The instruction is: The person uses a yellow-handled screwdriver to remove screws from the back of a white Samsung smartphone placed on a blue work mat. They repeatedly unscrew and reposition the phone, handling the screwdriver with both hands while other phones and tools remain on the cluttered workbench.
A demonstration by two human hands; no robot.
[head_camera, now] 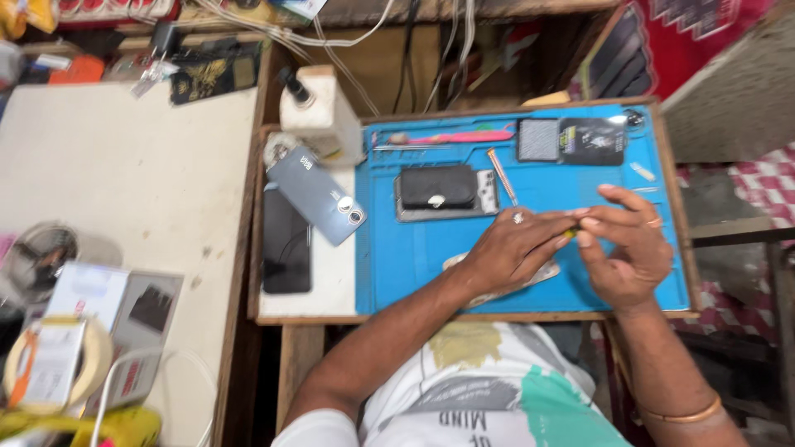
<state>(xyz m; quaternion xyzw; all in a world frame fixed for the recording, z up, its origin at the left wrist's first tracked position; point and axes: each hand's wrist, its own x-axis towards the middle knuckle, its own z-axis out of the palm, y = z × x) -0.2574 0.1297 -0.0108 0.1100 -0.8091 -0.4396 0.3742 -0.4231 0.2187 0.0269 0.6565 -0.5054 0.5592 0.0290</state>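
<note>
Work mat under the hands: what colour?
Blue, the mat under both hands; head view shows it plainly.

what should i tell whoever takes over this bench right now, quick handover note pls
Left hand: fingertips pinched on a small yellow-green part, over the blue work mat.
Right hand: fingertips meet the same part from the other side.
Things: an opened phone lies flat mid-mat. A thin screwdriver lies just right of it, pink tweezers along the mat's top edge. A grey phone back cover and a dark phone sit on the white strip left of the mat.
Done: phone is open, cover off.
Left: the small part is in the fingers and not fitted anywhere; what it is cannot be told.
</note>
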